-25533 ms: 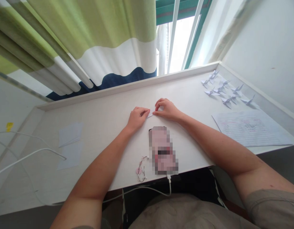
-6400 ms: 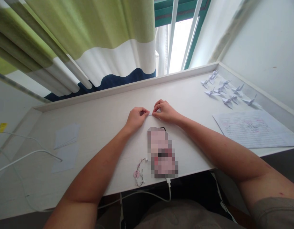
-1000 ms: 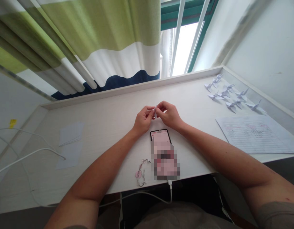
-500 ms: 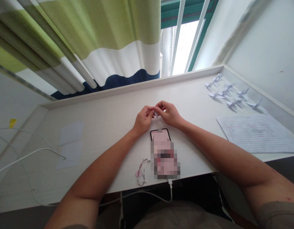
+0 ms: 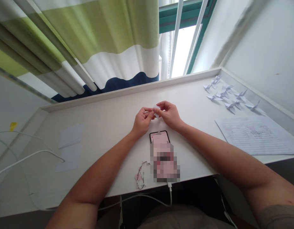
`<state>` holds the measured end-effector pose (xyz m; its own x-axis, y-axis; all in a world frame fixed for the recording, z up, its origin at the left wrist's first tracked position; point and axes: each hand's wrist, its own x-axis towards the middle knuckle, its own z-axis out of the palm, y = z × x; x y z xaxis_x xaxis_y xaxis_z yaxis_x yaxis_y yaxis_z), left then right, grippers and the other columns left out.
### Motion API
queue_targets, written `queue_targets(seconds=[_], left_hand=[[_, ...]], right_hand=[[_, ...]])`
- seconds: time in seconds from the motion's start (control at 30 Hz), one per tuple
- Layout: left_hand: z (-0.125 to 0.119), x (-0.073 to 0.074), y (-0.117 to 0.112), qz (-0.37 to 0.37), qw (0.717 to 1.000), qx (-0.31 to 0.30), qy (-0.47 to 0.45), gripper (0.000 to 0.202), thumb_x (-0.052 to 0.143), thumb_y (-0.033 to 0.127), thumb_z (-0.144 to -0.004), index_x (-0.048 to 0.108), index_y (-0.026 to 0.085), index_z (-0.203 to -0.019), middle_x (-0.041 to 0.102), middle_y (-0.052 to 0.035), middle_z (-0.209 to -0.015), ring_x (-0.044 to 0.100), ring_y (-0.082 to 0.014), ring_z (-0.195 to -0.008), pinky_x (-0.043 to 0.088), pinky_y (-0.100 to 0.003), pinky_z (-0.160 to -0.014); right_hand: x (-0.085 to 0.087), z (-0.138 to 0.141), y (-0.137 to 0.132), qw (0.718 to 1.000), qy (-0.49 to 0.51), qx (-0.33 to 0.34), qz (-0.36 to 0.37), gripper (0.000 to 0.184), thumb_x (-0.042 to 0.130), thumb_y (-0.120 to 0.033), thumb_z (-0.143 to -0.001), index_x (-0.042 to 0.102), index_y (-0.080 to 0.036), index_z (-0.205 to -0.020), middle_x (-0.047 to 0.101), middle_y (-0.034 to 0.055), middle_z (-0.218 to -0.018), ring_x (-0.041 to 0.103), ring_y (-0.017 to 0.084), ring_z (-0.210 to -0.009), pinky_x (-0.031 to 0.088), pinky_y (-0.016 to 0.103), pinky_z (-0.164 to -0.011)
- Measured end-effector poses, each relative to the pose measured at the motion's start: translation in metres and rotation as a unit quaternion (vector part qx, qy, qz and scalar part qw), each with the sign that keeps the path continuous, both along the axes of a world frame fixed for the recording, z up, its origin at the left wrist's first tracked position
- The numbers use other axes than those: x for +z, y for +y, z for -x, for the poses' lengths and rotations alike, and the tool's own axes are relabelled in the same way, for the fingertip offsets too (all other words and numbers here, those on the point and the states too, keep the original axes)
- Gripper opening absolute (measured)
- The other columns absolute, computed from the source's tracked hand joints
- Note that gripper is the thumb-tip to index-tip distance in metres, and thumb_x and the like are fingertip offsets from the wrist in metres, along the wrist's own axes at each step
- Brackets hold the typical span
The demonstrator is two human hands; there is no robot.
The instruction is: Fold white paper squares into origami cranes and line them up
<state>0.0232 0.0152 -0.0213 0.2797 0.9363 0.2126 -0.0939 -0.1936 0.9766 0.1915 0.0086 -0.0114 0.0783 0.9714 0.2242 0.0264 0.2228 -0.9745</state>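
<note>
A small folded white paper point(image 5: 156, 112) is pinched between my two hands above the middle of the desk. My left hand point(image 5: 142, 121) grips its left side with thumb and fingertips. On its other side, my right hand point(image 5: 170, 115) holds it with the thumb in front and the fingers curled behind. Parts of the paper are hidden by the fingers. Just below the hands lies a phone point(image 5: 159, 135), its screen mostly pixelated, with a strap of beads and a pink charm point(image 5: 138, 176) beside it.
Several folded paper cranes point(image 5: 230, 105) stand at the back right. In front of them lies a lined paper pad point(image 5: 254, 135). White paper sheets point(image 5: 69, 136) rest on the left, with a white cable point(image 5: 39, 152) across them. A striped curtain point(image 5: 108, 38) hangs behind the desk point(image 5: 108, 127).
The folded paper has turned between my fingers and shows a wider face than before. My hands stay in nearly the same place, while the whole view has shifted slightly.
</note>
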Motion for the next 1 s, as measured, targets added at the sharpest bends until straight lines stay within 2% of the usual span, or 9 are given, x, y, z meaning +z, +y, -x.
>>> queue_targets(seconds=[0.13, 0.27, 0.43, 0.63, 0.87, 1.0], left_hand=[[0.0001, 0.0012, 0.0017, 0.023, 1.0, -0.003, -0.021, 0.052, 0.089, 0.061, -0.084, 0.064, 0.019, -0.1, 0.081, -0.0038, -0.079, 0.075, -0.0163, -0.073, 0.061, -0.033, -0.08], [0.0012, 0.0024, 0.0031, 0.043, 0.999, -0.002, -0.029, 0.057, 0.092, 0.065, -0.078, 0.064, 0.019, -0.096, 0.08, -0.0024, -0.076, 0.073, -0.0156, -0.069, 0.06, -0.032, -0.075], [0.0019, 0.0037, 0.0031, 0.045, 0.999, 0.015, -0.018, 0.058, 0.089, 0.069, -0.078, 0.065, 0.019, -0.093, 0.074, 0.0015, -0.067, 0.072, -0.0148, -0.063, 0.06, -0.031, -0.071], [0.001, 0.0076, -0.0007, 0.036, 0.999, 0.016, -0.011, 0.061, 0.085, 0.075, -0.079, 0.062, 0.02, -0.09, 0.069, 0.0035, -0.065, 0.069, -0.0145, -0.057, 0.06, -0.031, -0.066], [0.0021, 0.0049, 0.0006, 0.017, 0.999, 0.032, -0.014, 0.052, 0.083, 0.069, -0.086, 0.061, 0.021, -0.089, 0.071, 0.0023, -0.067, 0.072, -0.0157, -0.067, 0.061, -0.032, -0.075], [0.0029, 0.0015, 0.0041, 0.002, 0.998, 0.058, 0.002, 0.043, 0.081, 0.06, -0.091, 0.063, 0.021, -0.087, 0.073, 0.0009, -0.074, 0.069, -0.014, -0.071, 0.059, -0.029, -0.075]], right_hand=[[0.0027, 0.0011, -0.0024, 1.0, 0.018, 0.003, -0.001, 0.054, 0.093, -0.067, -0.069, 0.065, -0.022, -0.08, 0.058, -0.0023, -0.074, 0.058, 0.014, -0.065, 0.057, 0.033, -0.061], [0.0053, 0.0019, -0.005, 1.0, 0.02, 0.013, 0.003, 0.055, 0.091, -0.07, -0.071, 0.065, -0.022, -0.077, 0.065, 0.0003, -0.077, 0.062, 0.015, -0.068, 0.06, 0.033, -0.063], [0.0057, 0.0018, -0.0056, 0.999, 0.035, 0.027, 0.012, 0.053, 0.092, -0.07, -0.071, 0.071, -0.022, -0.078, 0.07, 0.0026, -0.081, 0.067, 0.017, -0.072, 0.066, 0.037, -0.068], [0.0055, 0.0017, -0.0062, 0.998, 0.039, 0.044, 0.016, 0.053, 0.094, -0.069, -0.07, 0.07, -0.022, -0.076, 0.071, 0.002, -0.079, 0.067, 0.017, -0.07, 0.068, 0.041, -0.07], [0.0027, 0.0026, -0.0053, 0.999, -0.004, 0.045, -0.01, 0.05, 0.088, -0.07, -0.077, 0.072, -0.023, -0.08, 0.073, 0.0034, -0.081, 0.068, 0.018, -0.076, 0.063, 0.039, -0.074], [0.0012, 0.0014, -0.0039, 0.998, -0.049, 0.029, -0.04, 0.047, 0.083, -0.069, -0.082, 0.073, -0.023, -0.08, 0.073, 0.0041, -0.085, 0.067, 0.02, -0.082, 0.057, 0.037, -0.073]])
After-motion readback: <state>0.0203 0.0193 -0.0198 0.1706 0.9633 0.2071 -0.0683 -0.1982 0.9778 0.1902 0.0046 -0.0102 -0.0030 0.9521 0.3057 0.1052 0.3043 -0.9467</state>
